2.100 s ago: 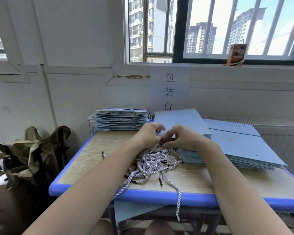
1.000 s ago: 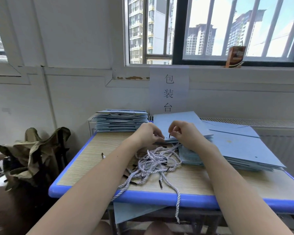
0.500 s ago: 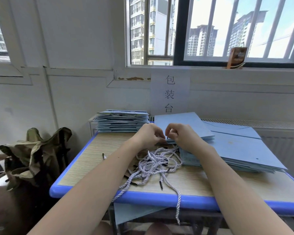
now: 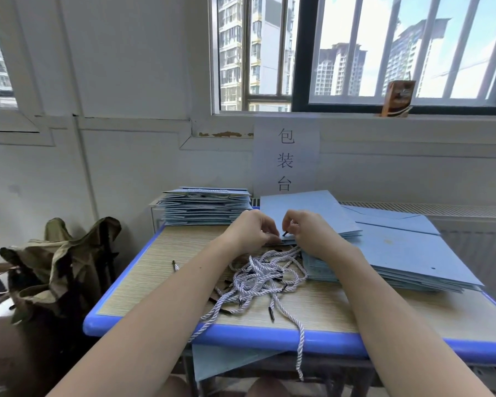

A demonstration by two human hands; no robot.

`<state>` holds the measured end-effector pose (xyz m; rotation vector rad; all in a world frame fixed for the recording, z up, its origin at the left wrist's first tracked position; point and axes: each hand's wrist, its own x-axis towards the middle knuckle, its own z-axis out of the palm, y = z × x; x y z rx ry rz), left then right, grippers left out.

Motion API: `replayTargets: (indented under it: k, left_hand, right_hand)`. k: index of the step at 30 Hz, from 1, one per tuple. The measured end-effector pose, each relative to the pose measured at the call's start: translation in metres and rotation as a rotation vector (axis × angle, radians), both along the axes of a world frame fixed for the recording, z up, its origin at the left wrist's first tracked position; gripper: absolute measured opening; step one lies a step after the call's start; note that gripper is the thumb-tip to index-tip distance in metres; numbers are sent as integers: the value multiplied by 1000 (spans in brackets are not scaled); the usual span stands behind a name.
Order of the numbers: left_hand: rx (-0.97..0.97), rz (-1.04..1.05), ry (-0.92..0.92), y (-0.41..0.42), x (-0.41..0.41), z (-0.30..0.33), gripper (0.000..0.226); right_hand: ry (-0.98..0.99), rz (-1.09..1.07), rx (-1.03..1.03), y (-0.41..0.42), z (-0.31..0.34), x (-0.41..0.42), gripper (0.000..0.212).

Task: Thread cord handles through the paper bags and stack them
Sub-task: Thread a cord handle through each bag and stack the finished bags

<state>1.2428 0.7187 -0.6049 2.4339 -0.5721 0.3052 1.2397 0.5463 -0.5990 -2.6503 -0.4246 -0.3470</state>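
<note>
The wood-pattern table with a blue rim [image 4: 143, 282] fills the lower middle of the frame, and my two bare arms reach over it from the bottom edge. On its right part lies the big pile of flat light-blue paper bags [image 4: 407, 253], not yet with handles as far as I can see. At the far left corner of the table, in the middle of the frame, stands the smaller stack of folded light-blue paper bags [image 4: 206, 209]; a white cord shows on its top bag. One single light-blue paper bag [image 4: 307, 209] rests tilted on the near left end of the big pile, and both my hands meet at its near edge.

In front of my hands, at the centre of the frame, lies the loose heap of white twisted cords with black tips [image 4: 264, 277]; one cord hangs down over the front rim of the table.

My left hand [image 4: 251, 232] has its grip pinched on the near edge of the single bag, fingers curled. My right hand [image 4: 305, 229] has its grip closed around a black cord tip [image 4: 285, 233], just at the edge of the bag. I cannot tell whether the tip is already inside a hole.
</note>
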Motion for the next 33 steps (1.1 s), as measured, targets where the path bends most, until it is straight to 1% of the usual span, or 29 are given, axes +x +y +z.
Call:
replayTargets:
  k: [2, 6, 9, 16, 22, 25, 27, 31, 33]
  left_hand:
    - [3, 2, -2, 0, 0, -1, 14]
    - [-12, 3, 8, -1, 0, 0, 13]
    - [-23, -2, 15, -1, 0, 0, 12]
    - [-33, -10, 11, -1, 1, -1, 14]
    - [-39, -11, 10, -2, 2, -3, 12]
    - [-28, -13, 4, -2, 3, -4, 12]
    - [-23, -17, -17, -2, 3, -4, 11]
    - [-41, 1, -90, -2, 3, -3, 10]
    - [-33, 15, -124, -1, 3, -3, 9]
  right_hand:
    - [-6, -13, 12, 0, -1, 1, 22]
    - [-70, -2, 113, 1, -3, 0, 7]
    - [-106, -2, 166, 2, -3, -3, 9]
    - [-100, 3, 186, -1, 1, -5, 14]
    - [-51, 32, 86, 3, 0, -2, 22]
    - [-31, 27, 73, 4, -1, -1, 19]
    - [-44, 19, 44, 4, -1, 1, 21]
    - [-64, -50, -101, 1, 3, -1, 29]
    - [-27, -35, -66, -2, 4, -4, 29]
